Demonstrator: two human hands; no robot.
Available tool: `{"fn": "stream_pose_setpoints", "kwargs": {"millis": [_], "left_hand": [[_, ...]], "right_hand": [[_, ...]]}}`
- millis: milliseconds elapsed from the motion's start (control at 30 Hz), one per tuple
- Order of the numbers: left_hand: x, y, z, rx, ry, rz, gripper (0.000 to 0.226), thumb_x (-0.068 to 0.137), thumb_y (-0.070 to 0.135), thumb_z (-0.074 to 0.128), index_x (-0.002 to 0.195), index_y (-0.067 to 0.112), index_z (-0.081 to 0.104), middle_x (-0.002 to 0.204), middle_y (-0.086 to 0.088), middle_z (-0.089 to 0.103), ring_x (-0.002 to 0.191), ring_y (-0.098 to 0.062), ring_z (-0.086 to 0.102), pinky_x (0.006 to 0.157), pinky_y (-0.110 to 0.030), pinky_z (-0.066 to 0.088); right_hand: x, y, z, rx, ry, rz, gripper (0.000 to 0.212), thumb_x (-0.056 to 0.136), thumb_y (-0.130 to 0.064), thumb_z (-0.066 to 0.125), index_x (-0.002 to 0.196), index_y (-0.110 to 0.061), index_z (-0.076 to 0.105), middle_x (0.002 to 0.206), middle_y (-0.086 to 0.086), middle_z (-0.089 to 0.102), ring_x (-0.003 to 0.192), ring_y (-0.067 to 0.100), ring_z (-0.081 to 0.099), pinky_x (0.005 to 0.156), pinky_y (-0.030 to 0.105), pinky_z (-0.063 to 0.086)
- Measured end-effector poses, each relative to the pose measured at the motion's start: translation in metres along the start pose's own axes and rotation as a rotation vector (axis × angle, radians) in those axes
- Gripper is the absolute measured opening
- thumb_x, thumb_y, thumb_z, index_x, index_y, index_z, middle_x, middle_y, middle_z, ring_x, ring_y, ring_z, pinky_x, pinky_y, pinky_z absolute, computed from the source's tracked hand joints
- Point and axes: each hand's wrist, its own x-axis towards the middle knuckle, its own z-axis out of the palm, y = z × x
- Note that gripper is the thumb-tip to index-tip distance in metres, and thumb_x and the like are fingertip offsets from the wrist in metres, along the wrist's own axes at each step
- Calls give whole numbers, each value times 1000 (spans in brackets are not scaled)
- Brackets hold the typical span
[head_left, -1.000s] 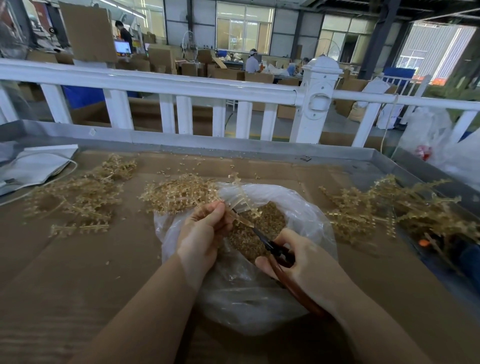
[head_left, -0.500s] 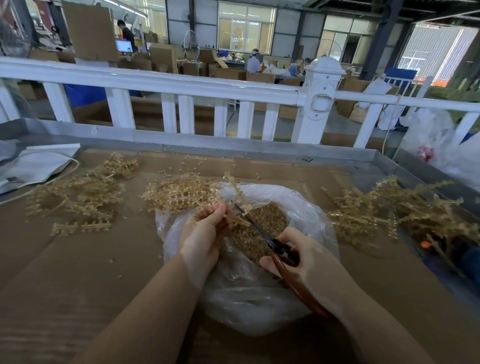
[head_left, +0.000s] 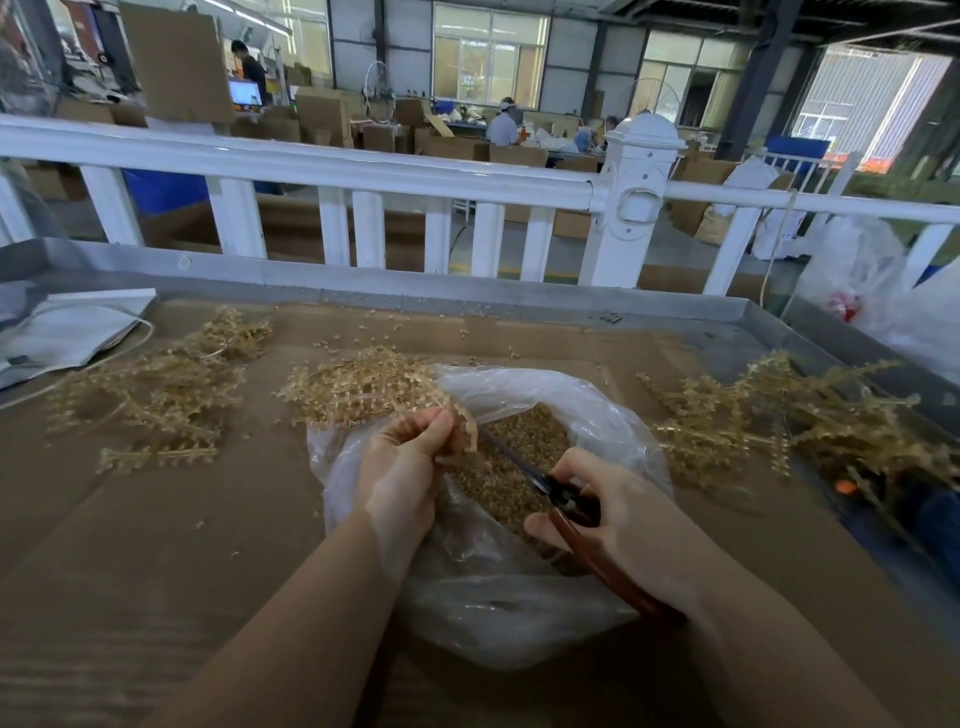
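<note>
My left hand (head_left: 402, 470) pinches a thin tan plastic sprig (head_left: 467, 428) over the mouth of a clear plastic bag (head_left: 488, 608). The bag holds a heap of small tan cut pieces (head_left: 519, 457). My right hand (head_left: 618, 512) grips scissors (head_left: 563, 501) with brown-red handles. Their dark blades point up and left and reach the sprig just below my left fingers. The bag lies on cardboard (head_left: 156, 545) that covers the table.
Piles of tan sprigs lie at the left (head_left: 156, 384), behind the bag (head_left: 363, 384) and at the right (head_left: 779, 421). A grey-white pouch (head_left: 62, 332) sits far left. A metal rim (head_left: 415, 283) and a white railing (head_left: 332, 166) bound the far side. White bags (head_left: 883, 291) stand right.
The sprig in my left hand has become shorter and now droops by my fingers. The scissors have moved slightly up toward it. The view has shifted a little.
</note>
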Motion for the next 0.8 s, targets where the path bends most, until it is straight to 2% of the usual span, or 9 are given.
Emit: {"fn": "stream_pose_setpoints", "kwargs": {"millis": [100,167,333,400,467,567,667,733,800], "left_hand": [[0,-1,0,15,10,5,21,86,-6,57,67,4,56,55,-5,61,49,-16,56,50,-29,54],[0,-1,0,23,15,16,23,86,-6,57,66,5,57,51,-2,61,50,-15,55,58,-33,50],[-1,0,0,21,11,12,23,88,-5,56,67,6,57,50,1,61,47,-9,57,64,-29,46],[-2,0,0,18,0,4,23,88,-4,56,67,6,57,52,-1,61,49,-10,57,66,-29,46],[-2,0,-1,14,-3,-2,25,89,-4,55,66,6,57,56,-4,61,52,-12,57,61,-26,48],[-2,1,-1,10,-2,-18,22,89,-3,55,69,5,57,54,-3,61,51,-13,57,57,-24,49],[-1,1,-1,-5,11,-34,18,89,-4,55,74,6,56,52,0,62,45,-9,57,48,-19,49],[0,2,-2,-15,22,-33,16,88,-6,55,79,7,58,52,1,62,44,-8,57,45,-18,48],[1,2,-3,-17,23,-30,16,88,-6,54,82,8,59,53,0,62,45,-8,57,45,-18,48]], "right_hand": [[1,0,0,7,-28,10,29,79,-53,68,84,-29,52,76,-10,63,71,-4,59,61,10,42],[2,-1,1,8,-29,14,29,79,-53,68,84,-29,52,75,-10,62,71,-4,59,61,10,42],[2,-1,2,58,-46,33,31,79,-52,68,86,-26,54,82,-1,65,73,6,64,69,26,53],[1,-1,4,80,-43,40,30,78,-52,69,84,-26,54,81,-3,66,70,6,63,66,24,53],[1,-2,8,90,-35,49,29,78,-52,69,83,-28,54,76,-4,65,65,4,62,62,21,51],[1,-2,12,114,-14,70,29,78,-52,69,85,-27,55,76,-3,66,64,5,64,64,26,54],[0,-2,11,237,85,108,34,74,-56,68,87,-26,58,71,-6,66,62,2,64,56,16,49],[0,-2,9,291,154,142,40,68,-61,63,89,-27,59,74,-9,68,66,-1,65,57,13,49],[0,-1,8,257,193,169,37,72,-60,63,93,-30,58,80,-11,67,70,-2,65,60,13,49]]}}
